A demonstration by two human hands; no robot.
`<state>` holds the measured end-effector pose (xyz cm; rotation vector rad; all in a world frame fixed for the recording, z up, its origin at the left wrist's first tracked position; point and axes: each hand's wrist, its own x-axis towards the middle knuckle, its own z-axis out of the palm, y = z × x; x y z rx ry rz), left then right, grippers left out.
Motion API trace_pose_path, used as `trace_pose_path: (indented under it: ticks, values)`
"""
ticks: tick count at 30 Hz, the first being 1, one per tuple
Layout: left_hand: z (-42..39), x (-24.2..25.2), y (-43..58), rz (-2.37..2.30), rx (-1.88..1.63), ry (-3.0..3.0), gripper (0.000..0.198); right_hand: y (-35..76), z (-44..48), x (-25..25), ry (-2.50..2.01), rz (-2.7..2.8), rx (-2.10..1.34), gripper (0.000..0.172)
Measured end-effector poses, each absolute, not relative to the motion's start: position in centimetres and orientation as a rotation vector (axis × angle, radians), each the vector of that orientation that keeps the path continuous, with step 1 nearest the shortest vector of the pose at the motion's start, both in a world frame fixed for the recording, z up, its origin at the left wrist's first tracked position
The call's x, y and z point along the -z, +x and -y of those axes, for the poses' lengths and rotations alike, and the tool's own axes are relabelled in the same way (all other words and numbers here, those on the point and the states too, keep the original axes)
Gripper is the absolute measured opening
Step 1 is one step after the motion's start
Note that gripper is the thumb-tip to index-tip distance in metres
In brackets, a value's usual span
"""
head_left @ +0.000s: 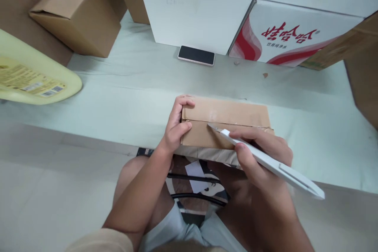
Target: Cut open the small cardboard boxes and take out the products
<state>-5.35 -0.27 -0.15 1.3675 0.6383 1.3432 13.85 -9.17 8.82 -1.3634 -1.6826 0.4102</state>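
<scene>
A small flat cardboard box [236, 112] lies on the pale green table [124, 98] near its front edge, its taped seam running left to right. My left hand [176, 126] grips the box's left end, fingers curled over the top. My right hand [261, 153] is closed round a white utility knife [265, 159]. The knife's blade tip rests on the seam near the middle of the box top.
A phone [196, 55] lies face up at the back against a large white carton [197, 6]. A red-and-white printed carton [283, 35] stands to its right, brown cardboard boxes [78, 12] at back left. A yellow plastic container [32, 75] lies at left.
</scene>
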Motion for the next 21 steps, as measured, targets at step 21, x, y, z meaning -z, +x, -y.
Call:
trace_pose_path:
  ticks: [21]
  values:
    - [0.09, 0.93, -5.17, -0.588, -1.345, 1.253, 0.055, 13.44, 9.07, -8.87, -1.511, 1.513, -0.440, 0.015]
